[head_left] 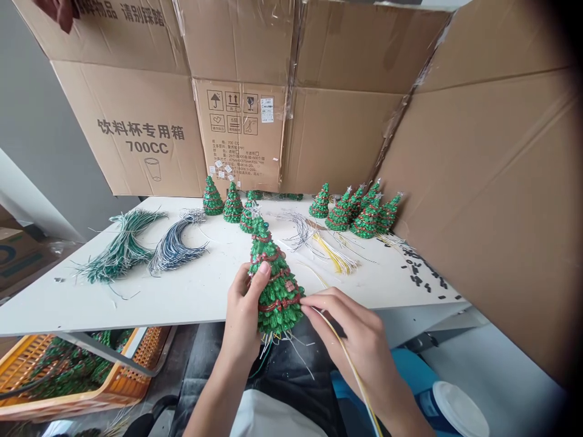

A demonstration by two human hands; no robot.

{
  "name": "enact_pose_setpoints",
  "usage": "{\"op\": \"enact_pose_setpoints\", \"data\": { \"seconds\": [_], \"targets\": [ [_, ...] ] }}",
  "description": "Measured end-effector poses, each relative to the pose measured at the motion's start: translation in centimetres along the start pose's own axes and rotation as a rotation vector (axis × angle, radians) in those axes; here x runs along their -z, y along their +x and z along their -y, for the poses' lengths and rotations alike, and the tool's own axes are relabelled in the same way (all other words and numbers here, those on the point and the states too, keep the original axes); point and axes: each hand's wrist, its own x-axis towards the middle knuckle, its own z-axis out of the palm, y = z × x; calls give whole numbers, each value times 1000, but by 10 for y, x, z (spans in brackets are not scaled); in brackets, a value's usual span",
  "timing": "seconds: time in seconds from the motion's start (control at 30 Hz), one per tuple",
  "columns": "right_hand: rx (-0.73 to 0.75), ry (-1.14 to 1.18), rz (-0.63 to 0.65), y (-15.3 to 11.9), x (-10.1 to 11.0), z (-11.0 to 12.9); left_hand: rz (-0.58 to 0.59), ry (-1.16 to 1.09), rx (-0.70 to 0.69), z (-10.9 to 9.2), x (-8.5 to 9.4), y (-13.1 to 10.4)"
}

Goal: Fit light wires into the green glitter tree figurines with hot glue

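My left hand (pixel 243 306) is wrapped round a green decorated Christmas tree figurine (pixel 277 291) with red garlands and a star on top. The tree is held upright, leaning slightly, over the table's front edge, and loose thin wires (pixel 285 337) poke out under its base. Pinched between thumb and fingers of my right hand (pixel 350 325) is the end of a yellow-and-white wire (pixel 342 345), close against the tree's lower right side. Whether that end enters the tree cannot be seen. The wire runs down past my right wrist.
On the white table (pixel 218 291) lie green wires (pixel 122 246), blue wires (pixel 175 249), yellow-and-white wires (pixel 337 258) and small black pieces (pixel 414 271). More trees (pixel 364 218) stand along a cardboard wall (pixel 346 133). An orange basket (pixel 122 379) sits lower left. Another person's hand (pixel 59 13) shows top left.
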Motion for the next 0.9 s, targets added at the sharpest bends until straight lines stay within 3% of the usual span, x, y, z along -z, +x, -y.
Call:
{"op": "enact_pose_setpoints", "data": {
  "seconds": [0.2, 0.33, 0.7, 0.9],
  "targets": [
    [-229, 185, 15, 4, 15, -3, -21, -22, 34, 4, 1, 4],
    [-293, 141, -11, 3, 15, -7, -11, -28, 58, 6, 2, 4],
    [-12, 82, -58, 1, 5, -6, -23, -38, 67, 11, 0, 6],
    [68, 47, -89, 4, 2, -6, -18, -50, 59, 10, -1, 5]
  ]
}}
